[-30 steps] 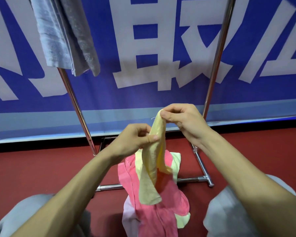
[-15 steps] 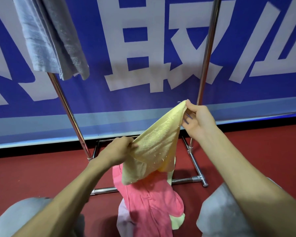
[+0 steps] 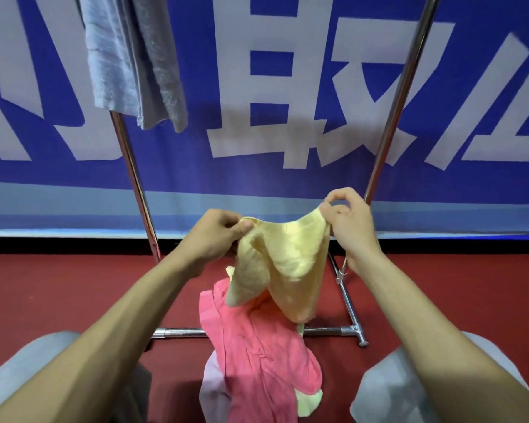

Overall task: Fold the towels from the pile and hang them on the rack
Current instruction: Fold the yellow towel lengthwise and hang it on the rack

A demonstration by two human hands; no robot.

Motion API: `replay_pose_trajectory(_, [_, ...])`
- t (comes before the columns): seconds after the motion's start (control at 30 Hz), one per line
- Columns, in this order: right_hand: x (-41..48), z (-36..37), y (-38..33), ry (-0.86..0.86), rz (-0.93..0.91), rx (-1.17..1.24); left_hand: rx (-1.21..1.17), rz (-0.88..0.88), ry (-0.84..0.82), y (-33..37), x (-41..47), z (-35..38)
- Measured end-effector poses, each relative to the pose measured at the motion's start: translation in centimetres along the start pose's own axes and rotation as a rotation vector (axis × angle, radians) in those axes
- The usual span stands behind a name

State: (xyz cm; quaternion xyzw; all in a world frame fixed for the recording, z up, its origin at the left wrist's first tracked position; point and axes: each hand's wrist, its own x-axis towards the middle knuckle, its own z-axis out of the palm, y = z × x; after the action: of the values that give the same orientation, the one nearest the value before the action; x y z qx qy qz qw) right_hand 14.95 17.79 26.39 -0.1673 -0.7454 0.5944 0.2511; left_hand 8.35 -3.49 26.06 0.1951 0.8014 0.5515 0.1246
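A small yellow towel [image 3: 290, 257] hangs spread between my two hands above the pile. My left hand [image 3: 213, 233] pinches its left top corner and my right hand [image 3: 347, 221] pinches its right top corner. Under it on the red floor lies the pile [image 3: 257, 355], with a pink towel on top and pale lilac and light yellow-green cloth showing at its edges. The metal rack [image 3: 388, 117] stands behind, its two slanted poles rising out of view. A folded grey-blue towel [image 3: 129, 59] hangs from the rack at the upper left.
The rack's base bar [image 3: 330, 331] runs across the floor under the pile, with a side bar [image 3: 347, 297] going back on the right. A blue banner [image 3: 287, 87] with large white characters covers the wall. My grey-clad knees [image 3: 409, 380] flank the pile.
My hands have drawn apart and levelled out, spreading the yellow towel, which was bunched a second ago. My left hand rose to nearly the right hand's height.
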Motion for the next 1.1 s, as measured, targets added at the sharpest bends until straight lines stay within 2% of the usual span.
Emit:
replay_pose_trajectory(0.17, [-1.4, 1.9, -0.5, -0.190, -0.281, -0.331, -0.186, 0.000, 0.024, 1.3, -0.9, -0.5])
replay_pose_trajectory(0.27, [-2.1, 2.3, -0.5, -0.256, -0.316, -0.490, -0.266, -0.029, 0.044, 1.7, -1.3, -0.9])
replay_pose_trajectory(0.33, [-2.2, 2.3, -0.7, -0.198, -0.286, -0.520, -0.304, -0.086, 0.069, 1.9, -1.4, -1.1])
replay_pose_trajectory(0.43, [-1.1, 1.7, -0.8, 0.079, -0.223, -0.463, -0.336, -0.211, 0.167, 2.0, -1.4, -1.4])
replay_pose_trajectory(0.5, [-0.6, 1.2, -0.9, 0.170, -0.182, -0.414, -0.394, -0.280, 0.225, 1.9, -1.4, -1.5])
replay_pose_trajectory(0.57, [-1.0, 1.4, -0.9, 0.107, -0.246, -0.403, -0.445, -0.311, 0.239, 1.9, -1.5, -1.5])
replay_pose_trajectory(0.7, [-3.1, 3.6, -0.7, -0.181, -0.410, -0.369, -0.530, -0.293, 0.154, 2.4, -1.7, -1.0])
replay_pose_trajectory(0.87, [-4.3, 4.7, -0.4, -0.471, -0.389, -0.271, -0.476, -0.226, 0.064, 2.2, -1.5, -0.7])
replay_pose_trajectory(0.97, [-4.3, 5.1, 0.1, -0.537, -0.361, -0.275, -0.432, -0.205, 0.063, 2.1, -1.5, -0.9])
replay_pose_trajectory(1.1, [-4.7, 5.9, 1.0, -0.530, -0.303, -0.248, -0.403, -0.196, 0.067, 2.0, -1.6, -1.0])
